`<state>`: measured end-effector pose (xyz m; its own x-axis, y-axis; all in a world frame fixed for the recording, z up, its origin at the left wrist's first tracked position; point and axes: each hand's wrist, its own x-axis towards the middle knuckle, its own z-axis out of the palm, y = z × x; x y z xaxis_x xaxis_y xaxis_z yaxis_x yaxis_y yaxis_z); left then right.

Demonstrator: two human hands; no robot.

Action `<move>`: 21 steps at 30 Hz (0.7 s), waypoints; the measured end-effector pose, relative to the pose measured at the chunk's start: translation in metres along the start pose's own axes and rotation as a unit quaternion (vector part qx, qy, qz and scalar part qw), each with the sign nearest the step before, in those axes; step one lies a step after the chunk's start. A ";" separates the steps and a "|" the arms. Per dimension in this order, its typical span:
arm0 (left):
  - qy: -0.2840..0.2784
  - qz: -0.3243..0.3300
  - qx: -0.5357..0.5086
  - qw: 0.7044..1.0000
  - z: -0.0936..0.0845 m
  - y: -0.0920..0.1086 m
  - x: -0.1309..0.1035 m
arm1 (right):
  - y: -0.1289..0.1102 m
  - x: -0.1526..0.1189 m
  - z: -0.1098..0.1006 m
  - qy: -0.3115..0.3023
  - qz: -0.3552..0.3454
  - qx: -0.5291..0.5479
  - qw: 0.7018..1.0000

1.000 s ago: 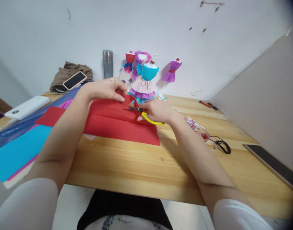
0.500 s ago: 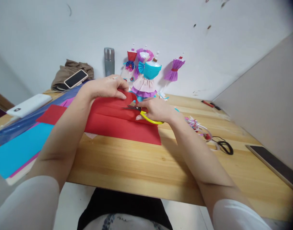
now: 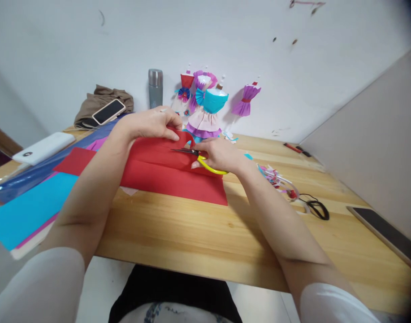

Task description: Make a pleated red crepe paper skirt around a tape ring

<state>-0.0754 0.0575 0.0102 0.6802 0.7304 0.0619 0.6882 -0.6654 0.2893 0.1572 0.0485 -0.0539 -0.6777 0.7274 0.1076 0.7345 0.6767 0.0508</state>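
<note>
Red paper (image 3: pixel 171 179) lies on the wooden table in front of me, its upper layer lifted and curling at the far edge. My left hand (image 3: pixel 161 123) pinches that far edge between thumb and fingers. From the right, my right hand (image 3: pixel 215 154) grips a pair of scissors (image 3: pixel 212 168) with yellow handles. Their dark blades point left across the red paper, and a narrow strip curls up beside them. Part of the handles is hidden by my fingers.
Small paper dresses on stands (image 3: pixel 214 103) stand by the wall, beside a grey flask (image 3: pixel 155 87). Blue paper sheets (image 3: pixel 33 206) lie at the left, near a white power bank (image 3: pixel 44 147) and a phone (image 3: pixel 109 111). Paper scraps (image 3: pixel 272 177) and a tablet (image 3: pixel 387 233) are at the right.
The whole view has shifted very slightly. My hands, the scissors and the red paper keep nearly the same positions relative to each other.
</note>
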 end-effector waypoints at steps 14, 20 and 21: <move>0.004 -0.019 -0.002 1.000 -0.001 0.000 0.000 | -0.003 0.000 0.001 -0.003 0.012 0.015 1.000; 0.008 -0.020 -0.009 1.000 0.001 -0.007 0.003 | -0.002 0.003 0.004 -0.006 0.026 0.000 1.000; 0.017 -0.016 -0.007 1.000 0.001 -0.008 0.002 | -0.002 0.003 0.004 -0.007 0.027 -0.002 1.000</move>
<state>-0.0794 0.0646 0.0073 0.6493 0.7558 0.0847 0.7050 -0.6399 0.3056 0.1535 0.0503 -0.0575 -0.6376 0.7643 0.0962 0.7700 0.6362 0.0487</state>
